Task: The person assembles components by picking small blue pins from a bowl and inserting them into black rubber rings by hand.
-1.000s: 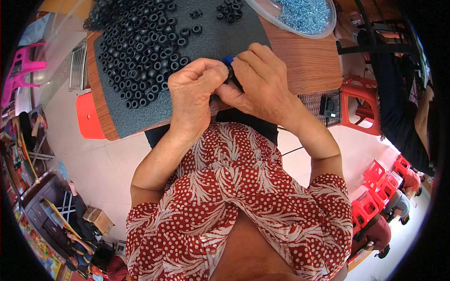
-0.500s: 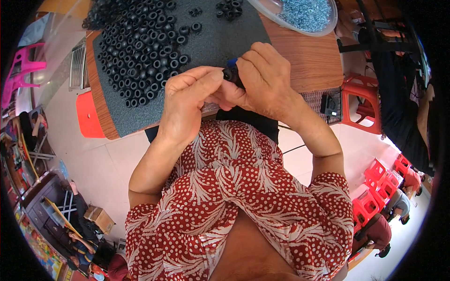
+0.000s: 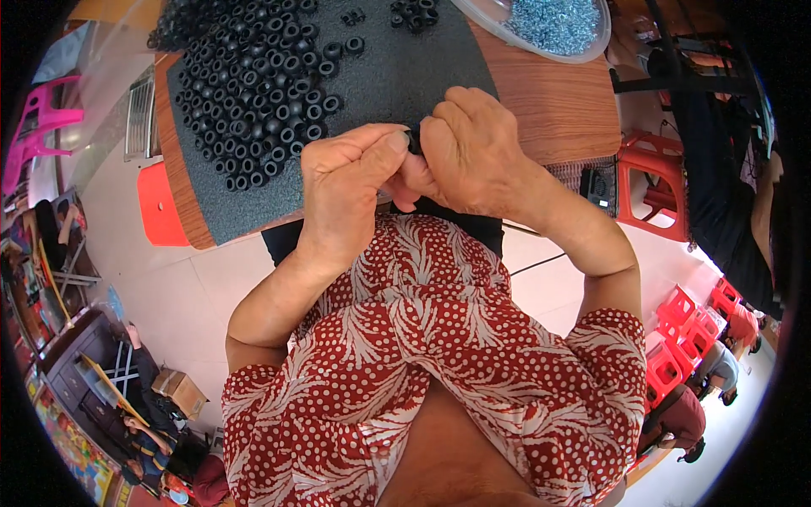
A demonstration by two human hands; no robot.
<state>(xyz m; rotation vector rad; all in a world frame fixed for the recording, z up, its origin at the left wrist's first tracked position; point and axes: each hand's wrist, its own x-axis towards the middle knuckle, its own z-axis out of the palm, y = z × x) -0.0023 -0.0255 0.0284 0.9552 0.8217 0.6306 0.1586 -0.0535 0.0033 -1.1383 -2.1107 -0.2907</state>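
Above the near edge of the dark grey mat [image 3: 389, 84], both hands meet with their fingers closed. My left hand [image 3: 342, 186] pinches a small black part [image 3: 413, 140] between thumb and fingers. My right hand [image 3: 473, 152] is curled in a fist right against it. What the right fingers wrap round is hidden in this moment. A big pile of black ring-shaped parts [image 3: 253, 93] covers the left of the mat. One loose ring [image 3: 355, 46] lies apart from the pile, and a small cluster of black parts [image 3: 414, 15] sits farther back.
A clear plastic tub [image 3: 583, 57] of small bluish pieces [image 3: 553, 25] stands at the back right of the wooden table [image 3: 549, 110]. Red stools [image 3: 650, 190] stand to the right, another red seat [image 3: 160, 205] to the left. Several people are farther off at the right.
Both hands have shifted slightly. My right fist has turned and drawn tighter, so the blue bit and dark piece that showed beside it are now mostly covered.
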